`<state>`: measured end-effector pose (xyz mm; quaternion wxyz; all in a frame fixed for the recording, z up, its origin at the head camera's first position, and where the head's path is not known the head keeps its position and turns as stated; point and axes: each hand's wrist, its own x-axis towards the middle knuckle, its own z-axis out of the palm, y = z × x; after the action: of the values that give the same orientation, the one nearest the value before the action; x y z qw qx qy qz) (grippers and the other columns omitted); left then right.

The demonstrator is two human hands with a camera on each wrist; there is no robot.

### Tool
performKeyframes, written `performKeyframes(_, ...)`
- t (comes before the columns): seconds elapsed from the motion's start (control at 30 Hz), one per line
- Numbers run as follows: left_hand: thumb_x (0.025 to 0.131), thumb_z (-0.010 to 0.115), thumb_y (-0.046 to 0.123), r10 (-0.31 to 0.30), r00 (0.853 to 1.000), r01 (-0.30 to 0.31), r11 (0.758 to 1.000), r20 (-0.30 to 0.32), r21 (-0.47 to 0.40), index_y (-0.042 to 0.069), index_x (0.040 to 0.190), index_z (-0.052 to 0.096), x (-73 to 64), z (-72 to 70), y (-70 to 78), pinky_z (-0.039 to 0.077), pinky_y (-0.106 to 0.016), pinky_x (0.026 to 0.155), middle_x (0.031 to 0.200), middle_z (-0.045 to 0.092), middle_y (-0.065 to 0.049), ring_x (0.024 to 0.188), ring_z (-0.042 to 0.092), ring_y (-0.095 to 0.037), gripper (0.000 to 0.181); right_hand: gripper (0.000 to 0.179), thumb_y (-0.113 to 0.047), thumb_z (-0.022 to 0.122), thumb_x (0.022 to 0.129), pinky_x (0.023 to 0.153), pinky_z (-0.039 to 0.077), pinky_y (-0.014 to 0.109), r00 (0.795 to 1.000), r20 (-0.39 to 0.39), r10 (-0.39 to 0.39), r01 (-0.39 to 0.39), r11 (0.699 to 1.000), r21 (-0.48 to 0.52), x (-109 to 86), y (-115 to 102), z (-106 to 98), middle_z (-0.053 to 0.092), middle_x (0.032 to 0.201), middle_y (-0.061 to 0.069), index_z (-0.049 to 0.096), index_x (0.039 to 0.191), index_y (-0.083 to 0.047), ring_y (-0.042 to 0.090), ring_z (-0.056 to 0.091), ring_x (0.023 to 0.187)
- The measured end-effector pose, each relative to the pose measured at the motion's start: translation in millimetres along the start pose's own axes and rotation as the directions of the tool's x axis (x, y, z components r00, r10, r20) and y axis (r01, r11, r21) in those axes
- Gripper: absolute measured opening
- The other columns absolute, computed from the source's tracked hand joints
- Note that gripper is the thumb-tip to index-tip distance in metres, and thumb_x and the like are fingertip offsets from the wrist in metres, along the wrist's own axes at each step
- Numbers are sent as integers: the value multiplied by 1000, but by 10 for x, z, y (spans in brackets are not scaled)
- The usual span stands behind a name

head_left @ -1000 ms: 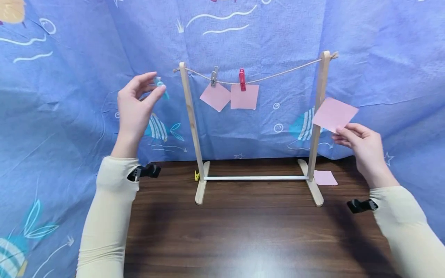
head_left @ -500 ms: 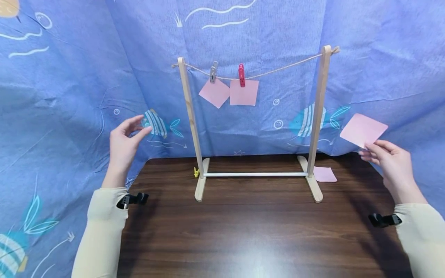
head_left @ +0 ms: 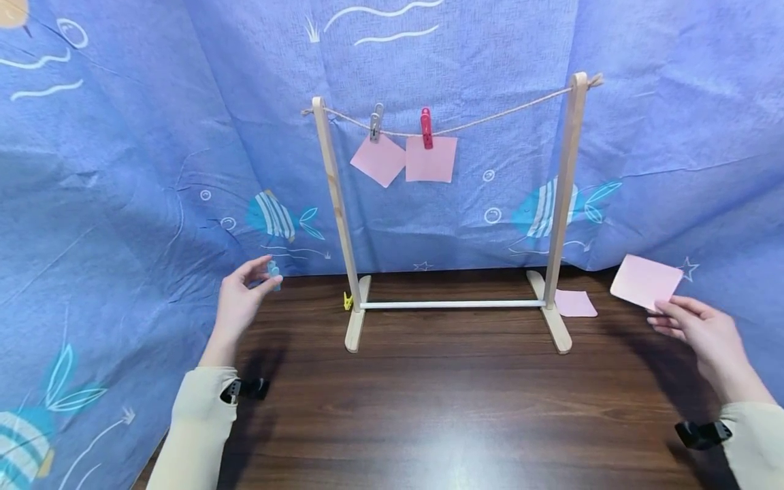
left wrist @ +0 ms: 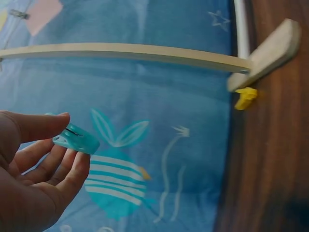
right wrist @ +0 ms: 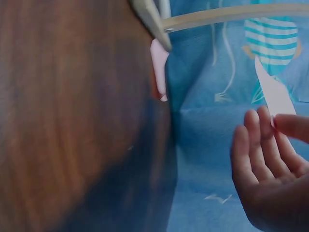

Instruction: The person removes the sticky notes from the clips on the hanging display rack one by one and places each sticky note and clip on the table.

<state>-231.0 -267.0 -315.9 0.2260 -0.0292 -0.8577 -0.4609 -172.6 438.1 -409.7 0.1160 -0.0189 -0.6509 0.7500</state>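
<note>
My left hand [head_left: 241,299] pinches a light-blue clothespin [left wrist: 77,139] between thumb and fingers, left of the wooden stand. On the right, my right hand [head_left: 704,337] holds a pink paper square [head_left: 646,280] by its lower corner, between thumb and fingertips. A string [head_left: 505,111] runs between the stand's two posts. From it hang two more pink squares: one [head_left: 380,161] tilted under a grey clothespin [head_left: 376,124], the other [head_left: 431,160] nearly level under a red clothespin [head_left: 426,128].
The wooden stand [head_left: 562,184] rises from the dark table [head_left: 453,395], its feet joined by a white rod [head_left: 453,304]. A yellow clothespin [head_left: 348,301] lies by the left foot, and another pink square [head_left: 576,303] by the right foot. A blue fish-print cloth [head_left: 465,68] hangs behind.
Both hands have come down toward table height, the left with the light-blue clothespin. The right hand has also moved outward to the right with its pink paper square. The hanging squares remain pinned.
</note>
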Motion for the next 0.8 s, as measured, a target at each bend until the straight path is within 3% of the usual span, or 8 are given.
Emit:
performKeyframes(0.1, 91, 76, 12, -32, 999, 31, 999, 30, 40, 1, 135, 63, -55, 48, -131, 47, -13, 78, 110, 70, -21, 88, 60, 2, 47, 29, -5, 59, 101, 63, 57, 19, 994, 82, 68, -59, 993, -103, -36, 123, -60, 75, 81, -7, 71, 91, -29, 7, 72, 70)
performKeyframes(0.27, 91, 75, 13, -95, 990, 84, 991, 102, 108, 0, 134, 62, -120, 165, -319, 48, -17, 72, 112, 70, -22, 97, 67, -22, 47, 33, -5, 55, 103, 68, 58, 21, 958, 206, 198, -134, 949, -286, -59, 283, -94, 76, 85, -5, 69, 94, -33, 8, 73, 77)
performKeyframes(0.33, 92, 75, 15, -120, 982, 100, 985, 143, 141, -1, 135, 61, -140, 226, -390, 49, -20, 74, 116, 69, -23, 102, 67, -30, 48, 25, -7, 55, 104, 69, 58, 23, 946, 211, 246, -157, 918, -365, -56, 319, -88, 76, 86, -6, 67, 98, -28, 9, 73, 78)
performKeyframes(0.43, 92, 75, 15, -158, 972, 128, 977, 175, 173, -3, 135, 60, -162, 325, -480, 52, -27, 78, 118, 69, -23, 106, 67, -35, 49, 12, -11, 56, 104, 69, 59, 26, 927, 209, 312, -184, 862, -473, -38, 349, -67, 74, 88, -6, 64, 110, -5, 10, 72, 78)
performKeyframes(0.57, 91, 74, 13, -191, 962, 155, 970, 195, 187, -5, 135, 59, -151, 448, -554, 54, -34, 80, 119, 68, -25, 107, 67, -37, 49, 42, -16, 54, 105, 72, 59, 27, 896, 233, 378, -198, 810, -552, 25, 360, -31, 73, 90, -4, 48, 121, 23, 10, 72, 79)
performKeyframes(0.67, 91, 73, 12, -207, 951, 167, 969, 228, 184, -7, 135, 58, -133, 537, -594, 55, -40, 81, 120, 66, -26, 106, 66, -38, 50, 46, -18, 54, 105, 72, 59, 27, 876, 233, 421, -228, 789, -570, 68, 377, -29, 74, 91, -2, 47, 122, 24, 10, 72, 80)
performKeyframes(0.8, 91, 73, 10, -228, 933, 179, 965, 277, 191, -9, 136, 57, -126, 682, -674, 54, -46, 85, 120, 64, -27, 103, 65, -37, 51, 48, -19, 55, 104, 71, 58, 25, 871, 210, 444, -243, 761, -602, 74, 389, -24, 75, 91, 0, 47, 123, 25, 9, 71, 79)
